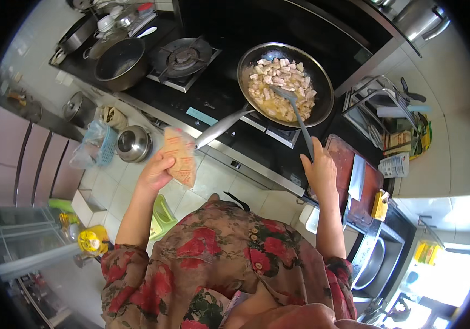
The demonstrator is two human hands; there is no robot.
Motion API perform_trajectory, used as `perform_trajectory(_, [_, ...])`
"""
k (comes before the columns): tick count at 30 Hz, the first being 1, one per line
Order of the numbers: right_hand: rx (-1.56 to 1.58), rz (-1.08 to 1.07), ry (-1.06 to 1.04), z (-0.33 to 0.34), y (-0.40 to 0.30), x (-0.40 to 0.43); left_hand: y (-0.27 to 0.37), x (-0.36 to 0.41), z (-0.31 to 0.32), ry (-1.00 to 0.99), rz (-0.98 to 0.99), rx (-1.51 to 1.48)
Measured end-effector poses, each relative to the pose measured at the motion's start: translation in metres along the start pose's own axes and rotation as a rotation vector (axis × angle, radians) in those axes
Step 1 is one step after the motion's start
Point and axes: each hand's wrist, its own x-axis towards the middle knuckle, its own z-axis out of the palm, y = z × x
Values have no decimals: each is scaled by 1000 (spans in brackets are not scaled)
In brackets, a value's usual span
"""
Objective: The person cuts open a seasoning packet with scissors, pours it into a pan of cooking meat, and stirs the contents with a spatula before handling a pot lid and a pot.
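My left hand [159, 170] grips a clear plastic packet [180, 158] of tan granules with red print, held beside the end of the wok handle [222, 127]. In my right hand [320, 166] is a grey spatula [300, 115], its blade resting among the food. Chopped pale meat pieces [282, 78] lie in yellowish liquid inside the wok [326, 90]. The wok sits over the right burner of a black Midea gas stove [169, 100]. Whether the packet's top is torn cannot be seen.
A dark pot [115, 68] stands left of the uncovered left burner [181, 57]. Right of the stove, a cleaver [357, 177] lies on a reddish cutting board [335, 160], near a wire rack [374, 103]. A steel pot [133, 144] and blue basket [105, 144] stand lower left. The sink [372, 263] is at right.
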Motion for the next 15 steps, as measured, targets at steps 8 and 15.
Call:
perform_trajectory(8, [-379,143,-128,13,3,42,14,61,-12,-186,-331,-9])
perform_trajectory(15, [-218,95,81,-45,45,52,1,66,-5,-249,-458,30])
